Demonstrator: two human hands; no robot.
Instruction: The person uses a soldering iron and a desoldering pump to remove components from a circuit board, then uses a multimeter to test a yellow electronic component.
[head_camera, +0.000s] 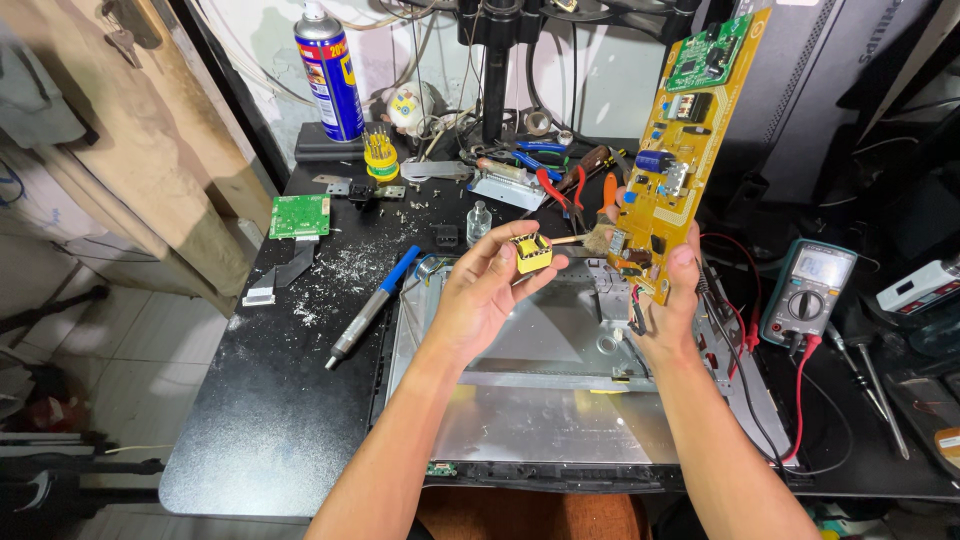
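Observation:
My left hand (485, 295) holds a small yellow transformer (532, 252) between thumb and fingertips, raised above the metal back panel (560, 400) of a monitor lying on the black table. A long yellow circuit board (685, 150) with a green section at its top stands nearly upright, gripped at its lower end by my right hand (672, 300). Just behind the transformer lies a small brush (590, 238).
A green multimeter (808, 292) with red and black leads sits at right. A blue-tipped soldering tool (372, 310) lies left of the panel. A small green board (299, 216), spray can (329, 70), pliers and screwdrivers (560, 180) crowd the back. Solder debris speckles the table (250, 420).

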